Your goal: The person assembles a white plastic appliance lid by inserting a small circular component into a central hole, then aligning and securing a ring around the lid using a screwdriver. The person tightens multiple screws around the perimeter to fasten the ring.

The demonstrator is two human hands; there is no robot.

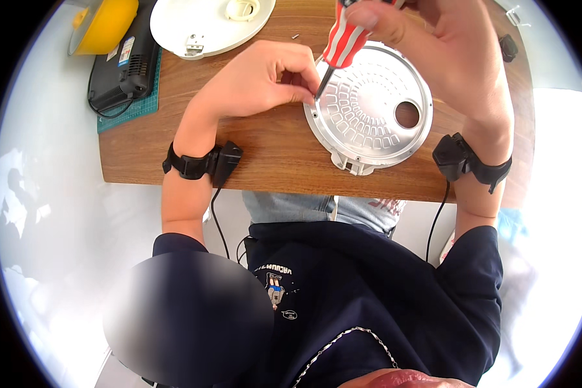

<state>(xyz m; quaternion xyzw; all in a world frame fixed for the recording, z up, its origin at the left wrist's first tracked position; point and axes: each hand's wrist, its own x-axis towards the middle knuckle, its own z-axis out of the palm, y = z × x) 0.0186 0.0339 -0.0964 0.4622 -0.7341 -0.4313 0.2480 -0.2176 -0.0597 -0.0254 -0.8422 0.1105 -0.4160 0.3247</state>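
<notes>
A screwdriver (340, 48) with a red-and-white striped handle is gripped at its upper end by my right hand (446, 52). It leans, and its tip meets the left rim of a round silver metal cover (368, 119). The cover has a raised pattern, a round hole at its right and a pale hinge-like bracket (352, 163) at its near edge. My left hand (265, 81) pinches thumb and fingers together at that same rim, beside the screwdriver's tip. Anything between those fingertips is hidden.
A white round lid (174, 29) lies at the table's far left. Beside it are a black appliance (119, 77) on a green mat (149, 103) and a yellow bowl (113, 26). A small metal piece (295, 37) lies behind my left hand. Cabled black bands circle both forearms.
</notes>
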